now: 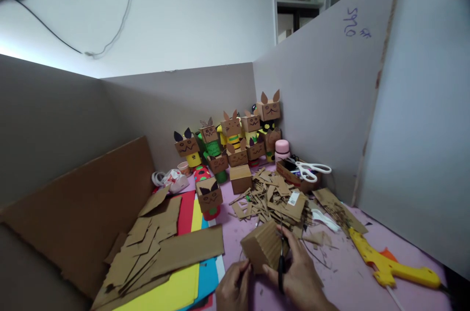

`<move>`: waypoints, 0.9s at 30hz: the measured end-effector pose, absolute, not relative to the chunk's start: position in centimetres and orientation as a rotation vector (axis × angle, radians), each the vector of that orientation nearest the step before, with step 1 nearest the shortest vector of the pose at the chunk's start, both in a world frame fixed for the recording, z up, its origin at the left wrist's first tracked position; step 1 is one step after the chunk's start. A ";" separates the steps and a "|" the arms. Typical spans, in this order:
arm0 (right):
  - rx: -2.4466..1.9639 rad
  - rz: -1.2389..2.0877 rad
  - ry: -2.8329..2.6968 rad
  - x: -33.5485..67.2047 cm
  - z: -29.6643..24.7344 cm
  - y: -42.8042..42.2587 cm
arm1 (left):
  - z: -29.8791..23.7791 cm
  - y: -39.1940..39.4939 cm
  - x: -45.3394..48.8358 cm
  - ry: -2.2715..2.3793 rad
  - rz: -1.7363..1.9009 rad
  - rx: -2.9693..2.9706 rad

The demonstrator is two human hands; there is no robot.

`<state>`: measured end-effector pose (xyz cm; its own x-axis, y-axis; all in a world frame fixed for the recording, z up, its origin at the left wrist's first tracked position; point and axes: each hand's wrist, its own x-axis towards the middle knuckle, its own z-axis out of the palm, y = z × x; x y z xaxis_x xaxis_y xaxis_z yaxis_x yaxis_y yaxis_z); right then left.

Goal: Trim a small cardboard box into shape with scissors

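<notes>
A small brown cardboard box (257, 247) is tilted just above the pink tabletop, its ribbed, corrugated side facing up. My right hand (299, 272) is closed round black-handled scissors (281, 264), whose blades point away from me along the box's right side. The thumb of that hand also presses on the box. At the box's lower left corner, my left hand (234, 285) has its fingers curled and pressed together. Its fingertips touch the corner, and anything pinched between them is hidden.
Cardboard scraps (273, 196) are heaped beyond the box. A yellow glue gun (396, 267) and white scissors (310, 169) are to the right. Cardboard sheets (187, 252) overlap coloured paper (172, 291) on the left. Several animal-faced box figures (209, 196) stand behind. Grey partitions (312, 90) surround the table.
</notes>
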<state>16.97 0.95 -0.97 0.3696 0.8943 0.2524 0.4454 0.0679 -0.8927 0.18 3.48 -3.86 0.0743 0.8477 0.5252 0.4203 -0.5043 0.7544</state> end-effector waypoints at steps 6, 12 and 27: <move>-1.588 0.517 -1.282 16.9 -1.1 0.9 | -3.7 3.5 0.1 1.297 1.362 1.935; -1.609 0.507 -1.305 16.9 -0.9 0.9 | -3.8 3.5 0.1 1.329 1.361 1.940; -1.509 0.628 -1.124 16.7 -1.3 1.0 | -4.2 3.7 -0.7 1.333 1.357 2.155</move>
